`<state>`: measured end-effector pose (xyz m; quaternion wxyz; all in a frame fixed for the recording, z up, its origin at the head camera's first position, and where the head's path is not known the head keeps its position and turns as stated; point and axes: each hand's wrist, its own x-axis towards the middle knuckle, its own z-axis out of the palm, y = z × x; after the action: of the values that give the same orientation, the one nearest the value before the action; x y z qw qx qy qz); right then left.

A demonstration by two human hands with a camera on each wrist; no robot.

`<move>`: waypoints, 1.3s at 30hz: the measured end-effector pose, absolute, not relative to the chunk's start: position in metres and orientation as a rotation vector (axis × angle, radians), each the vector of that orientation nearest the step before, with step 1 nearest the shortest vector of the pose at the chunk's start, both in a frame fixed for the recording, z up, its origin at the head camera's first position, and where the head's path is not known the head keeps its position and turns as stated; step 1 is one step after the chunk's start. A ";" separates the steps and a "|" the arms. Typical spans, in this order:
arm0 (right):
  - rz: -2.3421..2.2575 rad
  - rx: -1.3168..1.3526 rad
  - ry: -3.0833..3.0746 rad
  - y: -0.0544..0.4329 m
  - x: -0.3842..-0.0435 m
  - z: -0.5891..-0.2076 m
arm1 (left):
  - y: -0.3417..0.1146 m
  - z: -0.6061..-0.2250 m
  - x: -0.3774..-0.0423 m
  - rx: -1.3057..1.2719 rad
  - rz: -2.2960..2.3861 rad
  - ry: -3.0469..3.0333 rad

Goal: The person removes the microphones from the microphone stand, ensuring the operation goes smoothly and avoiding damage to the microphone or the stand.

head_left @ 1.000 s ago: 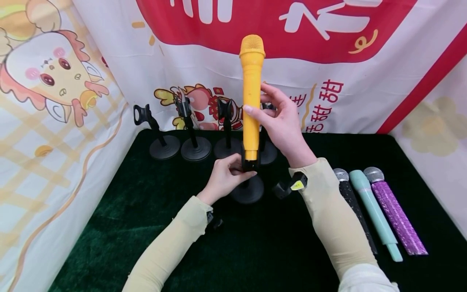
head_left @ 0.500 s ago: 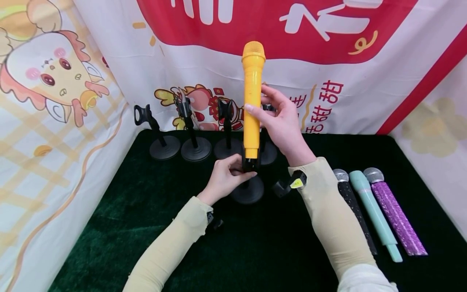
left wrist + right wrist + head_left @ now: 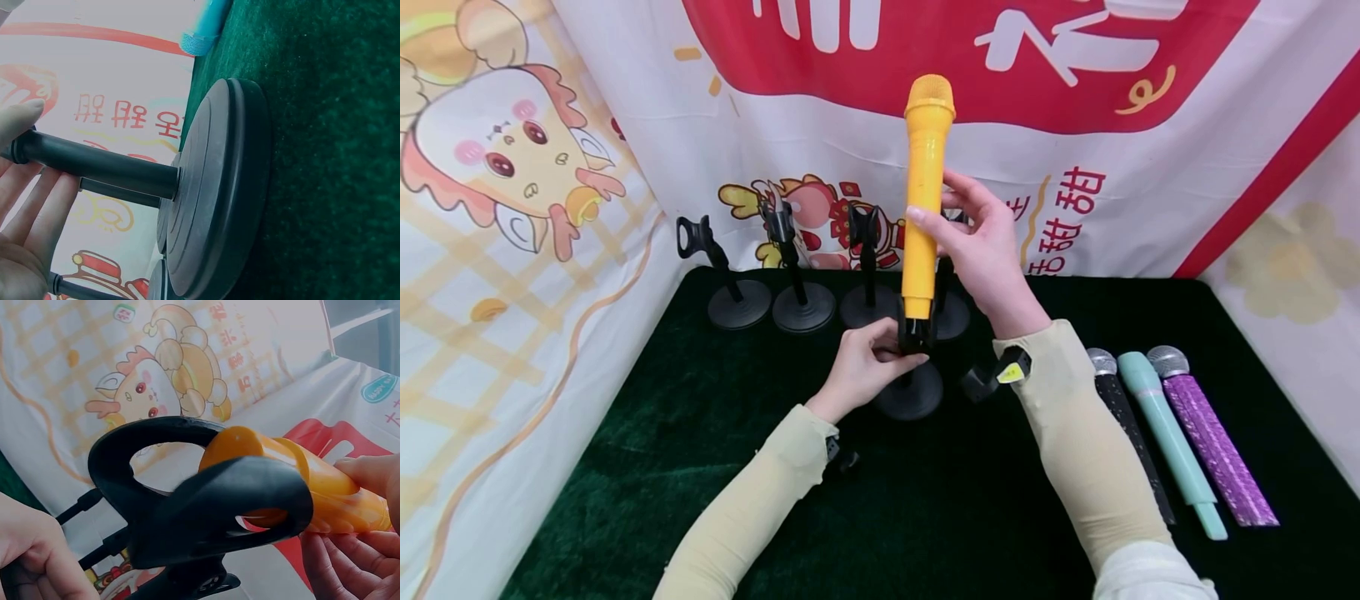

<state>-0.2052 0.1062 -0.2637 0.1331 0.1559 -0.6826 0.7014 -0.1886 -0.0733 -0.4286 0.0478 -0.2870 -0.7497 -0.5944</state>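
Note:
A yellow microphone (image 3: 925, 183) stands nearly upright in the head view, leaning slightly right, grille up. My right hand (image 3: 987, 254) pinches its body between thumb and fingers. In the right wrist view, the tail end of the microphone lies between the two curved arms of a black holder clip (image 3: 237, 506). That clip tops a microphone stand, whose round base (image 3: 910, 393) rests on the green cloth. With thumb and fingers, my left hand (image 3: 865, 367) holds the stand just below the clip; the left wrist view shows its thumb and fingers around the black post (image 3: 100, 165).
Several more black stands (image 3: 737, 302) line the back edge of the green cloth (image 3: 715, 500). At the right lie a black microphone (image 3: 1127, 425), a mint-green one (image 3: 1172, 433) and a purple glittery one (image 3: 1217, 450). Printed cloth walls (image 3: 647, 100) rise behind and at the sides.
The yellow microphone dips slightly, then rises and leans a little to the right, its tail end now higher in the clip. My left hand and the stand stay in place.

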 end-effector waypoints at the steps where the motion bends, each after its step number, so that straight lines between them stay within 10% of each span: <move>1: 2.040 0.443 -1.963 0.107 -0.206 -0.263 | -0.073 -0.429 -0.188 -0.870 -1.818 -2.286; 39: 1.992 -0.014 -2.152 0.204 -0.181 -0.321 | -0.073 -0.427 -0.188 -0.848 -1.765 -2.312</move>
<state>-0.1807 0.2044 -0.3208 0.1045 -0.0047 -0.7299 0.6755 -0.1881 -0.0734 -0.4275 0.0558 -0.2794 -0.7619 -0.5817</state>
